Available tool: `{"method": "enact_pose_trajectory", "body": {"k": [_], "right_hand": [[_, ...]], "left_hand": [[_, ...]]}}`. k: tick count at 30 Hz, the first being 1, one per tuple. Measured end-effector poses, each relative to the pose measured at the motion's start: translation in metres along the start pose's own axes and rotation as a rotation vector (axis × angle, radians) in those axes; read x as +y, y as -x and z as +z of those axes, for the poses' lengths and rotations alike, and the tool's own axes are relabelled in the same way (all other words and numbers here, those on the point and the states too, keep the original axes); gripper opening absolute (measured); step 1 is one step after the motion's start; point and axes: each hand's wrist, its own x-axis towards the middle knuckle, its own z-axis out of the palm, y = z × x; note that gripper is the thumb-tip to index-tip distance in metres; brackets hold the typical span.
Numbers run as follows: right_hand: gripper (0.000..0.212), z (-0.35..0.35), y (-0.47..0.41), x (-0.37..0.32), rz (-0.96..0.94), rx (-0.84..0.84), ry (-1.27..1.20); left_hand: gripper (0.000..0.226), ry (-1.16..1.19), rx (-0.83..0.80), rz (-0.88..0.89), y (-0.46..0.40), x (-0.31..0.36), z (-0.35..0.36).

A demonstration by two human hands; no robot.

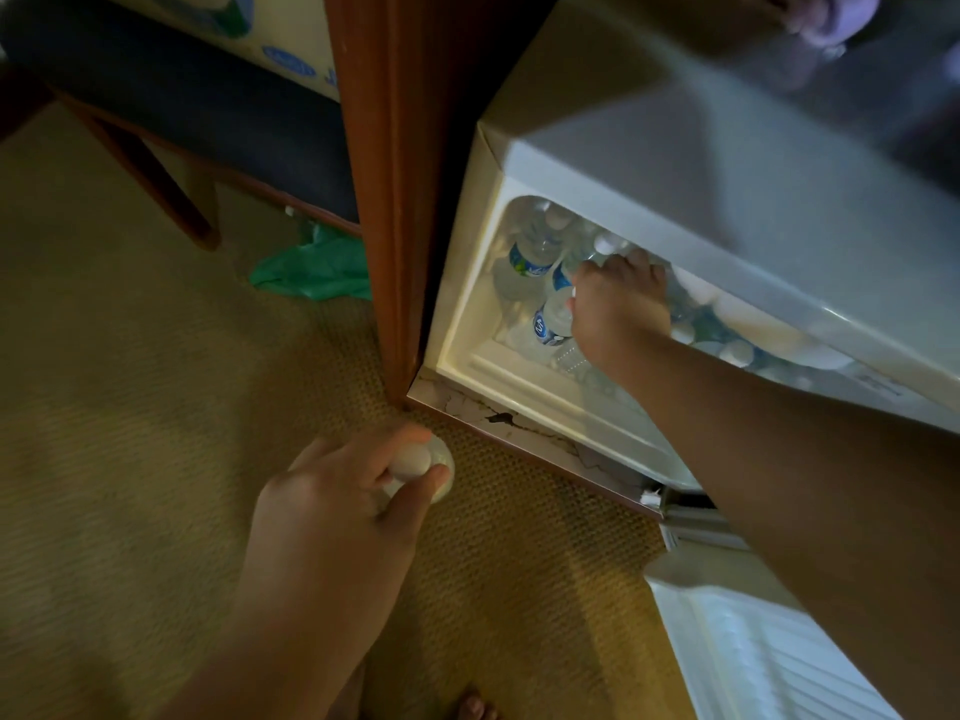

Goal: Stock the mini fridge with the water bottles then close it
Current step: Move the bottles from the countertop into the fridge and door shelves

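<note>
The white mini fridge (675,163) stands open, seen from above, its door (753,657) swung out at the lower right. Inside lie several clear water bottles (535,252) with blue labels and white caps. My right hand (618,309) reaches into the fridge and rests on the bottles, fingers curled over one near the front; whether it grips it is unclear. My left hand (358,491) is low over the carpet in front of the fridge, fingers closed around the white cap end of a water bottle (426,465) standing on the floor.
A wooden cabinet panel (384,174) runs along the fridge's left side. A dark-seated wooden chair (182,111) stands at the upper left, with a green plastic bag (317,267) under it. Tan carpet (130,407) covers the floor. The fridge's base trim (498,418) is cracked.
</note>
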Motion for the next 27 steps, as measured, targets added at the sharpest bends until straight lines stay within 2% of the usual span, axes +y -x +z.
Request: {"method": "enact_pose_trajectory", "body": {"k": [7, 13, 18, 20, 23, 25, 27], "right_hand": [[0.03, 0.002, 0.004, 0.001, -0.024, 0.024, 0.02], [0.043, 0.0, 0.009, 0.001, -0.105, -0.003, -0.062], [0.057, -0.01, 0.026, 0.007, -0.123, -0.015, -0.165], [0.055, -0.02, 0.044, 0.009, -0.149, 0.075, -0.307], [0.032, -0.044, 0.088, 0.012, -0.319, 0.225, -0.572], [0.021, -0.067, 0.124, 0.018, -0.441, 0.447, -0.677], [0.019, -0.098, 0.151, 0.033, -0.487, 0.683, -0.725]], "left_hand": [[0.028, -0.042, -0.012, 0.061, 0.009, 0.008, -0.003], [0.038, -0.013, -0.004, 0.037, 0.02, 0.005, -0.002], [0.032, -0.002, 0.004, 0.035, 0.024, 0.007, -0.001], [0.037, 0.028, -0.014, -0.019, 0.024, 0.007, -0.001], [0.033, -0.002, -0.033, -0.007, 0.021, 0.011, -0.002], [0.031, -0.019, -0.058, -0.012, 0.014, 0.012, 0.0], [0.028, -0.018, -0.097, -0.016, 0.004, 0.014, 0.002]]}}
